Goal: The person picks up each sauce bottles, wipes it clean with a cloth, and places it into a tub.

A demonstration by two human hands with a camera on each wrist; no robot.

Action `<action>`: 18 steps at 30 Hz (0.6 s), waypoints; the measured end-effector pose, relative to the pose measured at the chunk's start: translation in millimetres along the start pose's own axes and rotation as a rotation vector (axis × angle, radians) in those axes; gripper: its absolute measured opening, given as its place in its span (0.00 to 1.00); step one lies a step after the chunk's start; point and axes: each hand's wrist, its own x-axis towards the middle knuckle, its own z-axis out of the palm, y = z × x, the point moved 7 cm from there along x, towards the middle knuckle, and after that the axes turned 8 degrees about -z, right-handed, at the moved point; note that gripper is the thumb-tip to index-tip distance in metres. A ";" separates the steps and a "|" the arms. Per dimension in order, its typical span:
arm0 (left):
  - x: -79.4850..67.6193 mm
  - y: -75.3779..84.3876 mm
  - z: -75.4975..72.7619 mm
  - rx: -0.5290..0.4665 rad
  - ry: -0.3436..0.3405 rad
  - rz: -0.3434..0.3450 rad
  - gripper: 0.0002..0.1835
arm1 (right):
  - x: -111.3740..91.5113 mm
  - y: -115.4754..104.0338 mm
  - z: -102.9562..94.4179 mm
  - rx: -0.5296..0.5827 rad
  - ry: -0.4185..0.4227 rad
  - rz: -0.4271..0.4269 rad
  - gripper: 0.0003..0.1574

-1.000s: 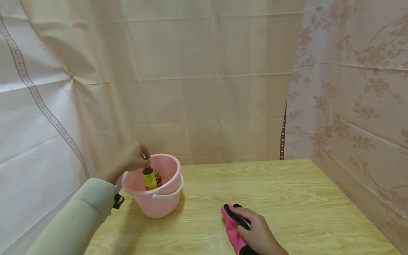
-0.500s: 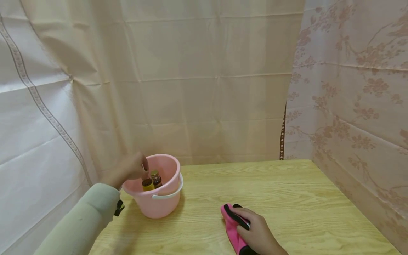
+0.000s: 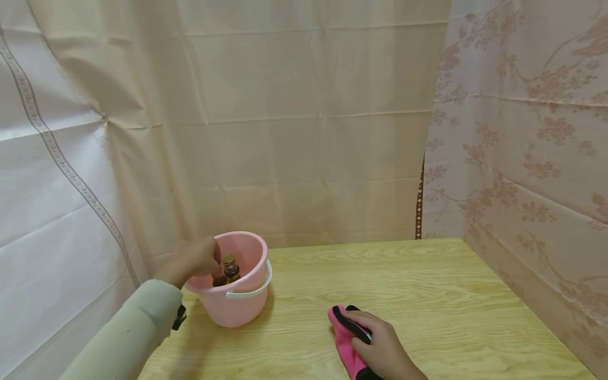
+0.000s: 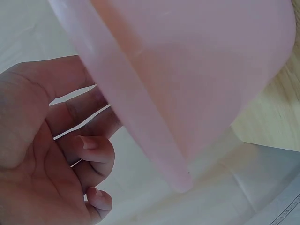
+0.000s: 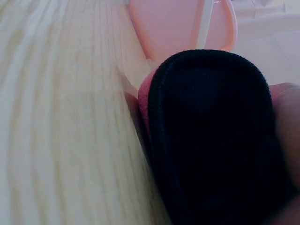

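Note:
My left hand reaches over the left rim of a pink bucket. Its fingertips pinch the top of a small brown bottle, whose lower part sits hidden inside. A second brown bottle with a gold cap stands beside it in the bucket. From the left wrist, the bucket rim covers the tips of some fingers. On the table, my right hand grips a soft pink and black cloth item. In the right wrist view its black, thick-edged face fills the middle.
The wood-grain table carries the bucket and the cloth item. A white handle hangs at the bucket's front right. Beige cloth hangs behind the table, and flowered cloth hangs along the right side.
My left hand has moved down into the bucket with the yellow-labelled brown bottle, and its label has dropped out of sight. My right hand keeps its grip on the cloth item.

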 end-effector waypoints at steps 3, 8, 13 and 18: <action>2.2 -0.9 3.0 0.010 0.004 -0.009 0.07 | 0.2 0.6 0.3 0.004 -0.002 0.000 0.40; 4.1 -2.1 9.1 0.030 0.003 -0.010 0.08 | -0.4 0.5 0.4 0.006 -0.002 -0.003 0.39; 3.0 -2.2 12.2 0.039 0.008 0.012 0.08 | -0.8 0.5 0.1 0.000 0.004 0.002 0.40; 2.1 -0.8 11.9 0.056 0.027 0.029 0.07 | -0.5 -2.0 -0.2 -0.007 0.020 -0.012 0.40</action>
